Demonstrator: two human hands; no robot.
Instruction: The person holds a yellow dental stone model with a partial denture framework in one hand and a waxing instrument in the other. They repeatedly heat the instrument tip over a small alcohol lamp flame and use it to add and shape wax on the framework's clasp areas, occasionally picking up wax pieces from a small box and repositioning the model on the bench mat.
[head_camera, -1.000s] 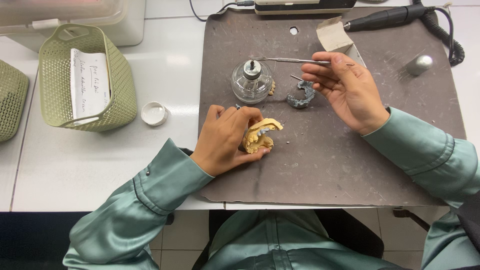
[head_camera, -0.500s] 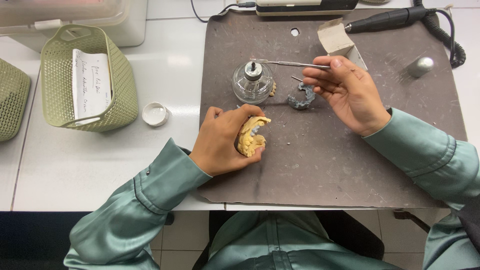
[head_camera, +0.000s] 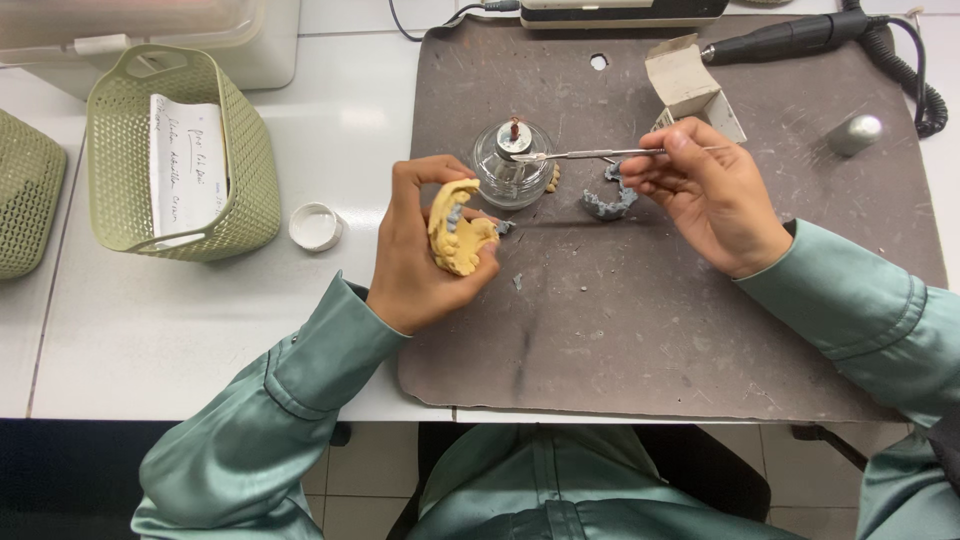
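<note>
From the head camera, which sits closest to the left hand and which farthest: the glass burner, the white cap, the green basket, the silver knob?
1. glass burner, just right of the left hand.
2. white cap, to its left.
3. green basket, farther left.
4. silver knob, far right on the mat.

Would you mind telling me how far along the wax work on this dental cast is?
Partly done: grey wax already sits on the yellow cast in the left hand. In hand: the right hand holds the metal instrument over the glass burner. Left: a grey wax piece lies unused.
</note>
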